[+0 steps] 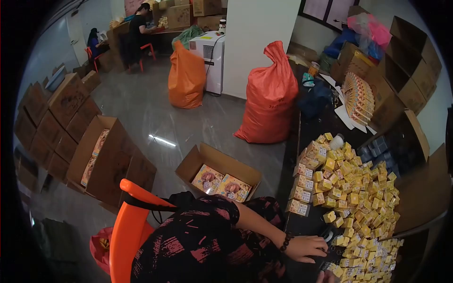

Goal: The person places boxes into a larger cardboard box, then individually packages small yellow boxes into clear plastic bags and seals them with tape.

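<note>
My left hand (306,248), with a dark beaded bracelet at the wrist, lies on the black tabletop (296,231) with its fingers stretched out and nothing in them. Below it, at the bottom edge, only the fingertips of my right hand (325,277) show, held close together beside a small yellow box (336,270); what they hold is hidden. A big pile of small yellow boxes (354,188) spreads over the table to the right of my hands. Several larger printed boxes (298,207) stand in a column along its left side. A white curved object (329,235) lies just above my left fingers.
An open carton (229,165) with printed boxes stands on the floor left of the table. Around are a red sack (271,99), an orange sack (186,80), an orange chair (123,231), stacked cartons (52,127) and a fan of cards (358,99). Two people are far back.
</note>
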{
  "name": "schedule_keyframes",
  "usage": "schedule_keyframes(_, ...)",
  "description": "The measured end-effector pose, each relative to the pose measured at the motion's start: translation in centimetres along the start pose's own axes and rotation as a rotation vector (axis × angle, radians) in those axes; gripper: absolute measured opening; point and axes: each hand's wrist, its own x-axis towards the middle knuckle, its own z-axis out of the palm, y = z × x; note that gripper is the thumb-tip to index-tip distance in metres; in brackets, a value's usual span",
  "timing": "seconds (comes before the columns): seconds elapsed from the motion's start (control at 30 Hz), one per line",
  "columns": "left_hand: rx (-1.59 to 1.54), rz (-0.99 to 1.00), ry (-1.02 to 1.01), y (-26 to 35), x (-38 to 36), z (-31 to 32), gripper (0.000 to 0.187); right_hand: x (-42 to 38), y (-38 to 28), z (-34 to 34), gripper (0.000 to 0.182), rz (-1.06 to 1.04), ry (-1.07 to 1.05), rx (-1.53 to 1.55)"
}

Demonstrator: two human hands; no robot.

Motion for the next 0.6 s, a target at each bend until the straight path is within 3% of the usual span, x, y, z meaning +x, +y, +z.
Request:
schedule_keyframes(0.07, -0.077, -0.182, 0.012, 0.0, 0.0, 0.4, 0.040, 0.4, -1.6, 0.6, 0.061, -0.046, -0.029, 0.000)
schedule_keyframes(0.2, -0.079, -0.294, 0.129, 0.6, -1.0, -0.8, 0.038, -0.1, -4.6, 2.6, 0.060, -0.115, -0.090, 0.014)
schedule_keyframes(0.3, -0.025, -0.350, 0.110, 0.9, -1.4, -2.5, 0.036, -1.9, -6.4, 3.7, 0.060, -0.145, -0.137, 0.018)
schedule_keyframes(0.37, -0.063, -0.466, -0.046, 1.5, -1.5, -3.7, 0.029, -3.4, -7.6, 4.2, 0.060, -0.160, -0.165, 0.019)
schedule_keyframes(0.6, -0.155, -0.424, -0.150, 3.7, -3.1, -4.4, 0.022, -7.9, -12.0, 4.2, 0.060, -0.218, -0.192, -0.012)
